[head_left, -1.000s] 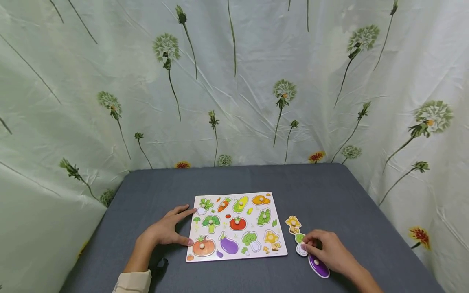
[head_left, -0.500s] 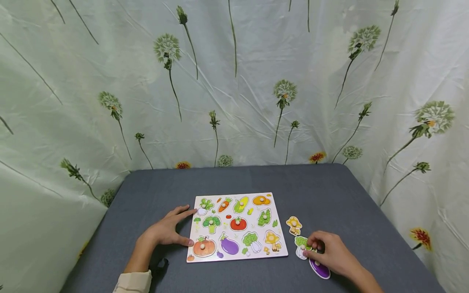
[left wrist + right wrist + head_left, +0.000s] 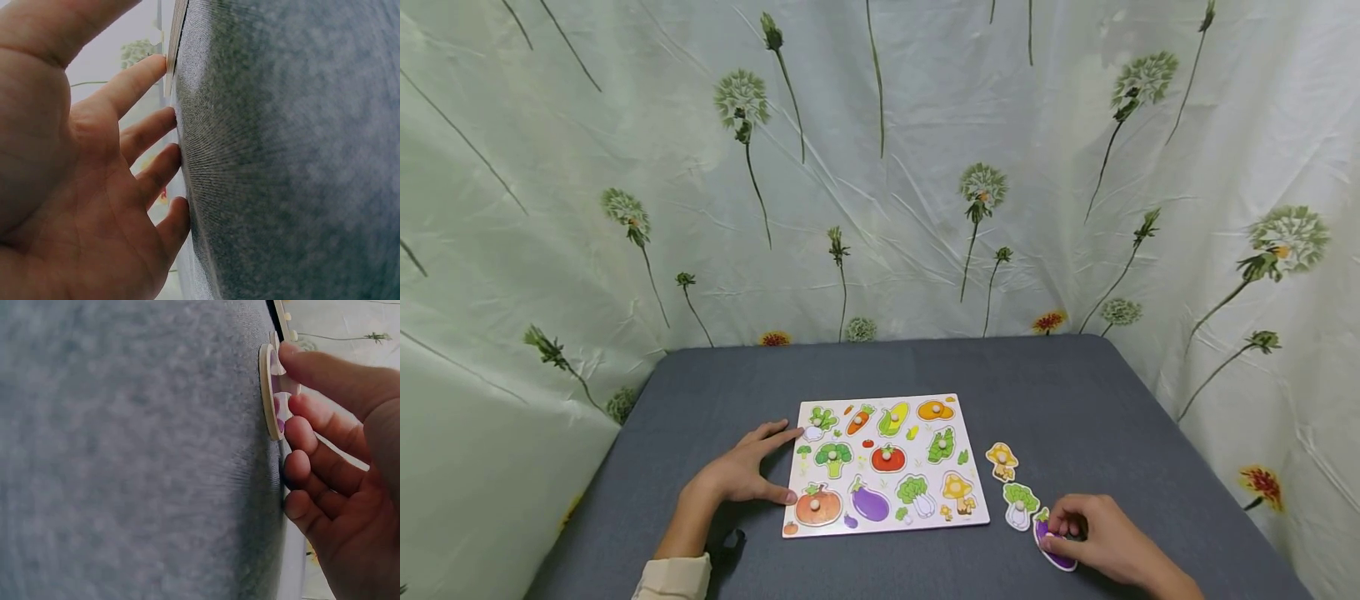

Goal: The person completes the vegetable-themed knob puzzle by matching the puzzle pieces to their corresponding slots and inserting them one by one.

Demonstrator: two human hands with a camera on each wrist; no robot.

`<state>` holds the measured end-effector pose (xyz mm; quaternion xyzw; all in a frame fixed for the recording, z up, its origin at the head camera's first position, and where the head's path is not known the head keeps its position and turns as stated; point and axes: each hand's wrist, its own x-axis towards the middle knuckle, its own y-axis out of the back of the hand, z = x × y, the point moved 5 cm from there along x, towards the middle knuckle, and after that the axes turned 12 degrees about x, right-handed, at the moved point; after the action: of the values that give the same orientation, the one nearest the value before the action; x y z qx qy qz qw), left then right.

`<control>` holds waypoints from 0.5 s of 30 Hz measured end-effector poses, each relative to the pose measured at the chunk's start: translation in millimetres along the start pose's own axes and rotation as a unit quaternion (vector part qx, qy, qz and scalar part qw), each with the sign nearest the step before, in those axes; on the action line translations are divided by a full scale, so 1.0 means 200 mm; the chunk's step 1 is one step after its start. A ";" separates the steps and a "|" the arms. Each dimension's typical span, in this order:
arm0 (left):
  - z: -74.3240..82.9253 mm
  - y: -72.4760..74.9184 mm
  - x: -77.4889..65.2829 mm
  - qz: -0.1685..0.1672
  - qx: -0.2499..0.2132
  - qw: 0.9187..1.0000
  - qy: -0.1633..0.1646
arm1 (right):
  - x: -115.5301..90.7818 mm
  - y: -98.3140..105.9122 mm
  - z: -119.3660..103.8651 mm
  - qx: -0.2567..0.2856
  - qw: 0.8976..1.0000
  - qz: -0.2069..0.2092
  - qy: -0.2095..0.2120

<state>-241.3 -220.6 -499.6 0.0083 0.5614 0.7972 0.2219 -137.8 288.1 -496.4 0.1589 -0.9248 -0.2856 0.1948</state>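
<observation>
A white vegetable puzzle board point(image 3: 891, 492) lies flat on the table. My left hand point(image 3: 748, 467) spreads its fingers at the board's left edge, index finger and thumb touching it. In the left wrist view the fingers of the left hand point(image 3: 94, 175) are extended. My right hand point(image 3: 1097, 533) has its thumb and curled index finger around the knob of a purple eggplant puzzle piece point(image 3: 1062, 560) on the table. The right wrist view shows that eggplant piece point(image 3: 270, 394) edge-on beside the right hand point(image 3: 350, 456); the fingers partly hide its knob.
Right of the board lie a bok choy piece point(image 3: 1018, 508) and a yellow mushroom piece point(image 3: 1002, 460). Several knobbed pieces, such as the tomato point(image 3: 887, 458), sit in the board. A dandelion-print curtain point(image 3: 895, 208) hangs behind the grey table point(image 3: 737, 375).
My right hand has left the bok choy piece and shifted right to the eggplant piece. The bok choy piece now lies uncovered, turned slightly. My left hand stays at the board.
</observation>
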 end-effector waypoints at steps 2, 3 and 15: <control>0.00 0.00 0.00 0.000 0.001 1.000 -0.001 | 0.00 0.01 0.00 0.004 1.000 -0.008 -0.010; 0.00 0.00 0.00 0.000 0.001 1.000 -0.002 | 0.00 0.01 0.00 0.005 1.000 -0.013 -0.018; 0.01 0.00 0.00 0.006 -0.001 1.000 0.001 | 0.04 0.13 -0.03 -0.047 0.998 0.026 -0.044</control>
<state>-241.4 -219.6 -498.8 0.0106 0.5611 0.7989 0.2163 -146.3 301.6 -474.5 0.1126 -0.9218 -0.3303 0.1690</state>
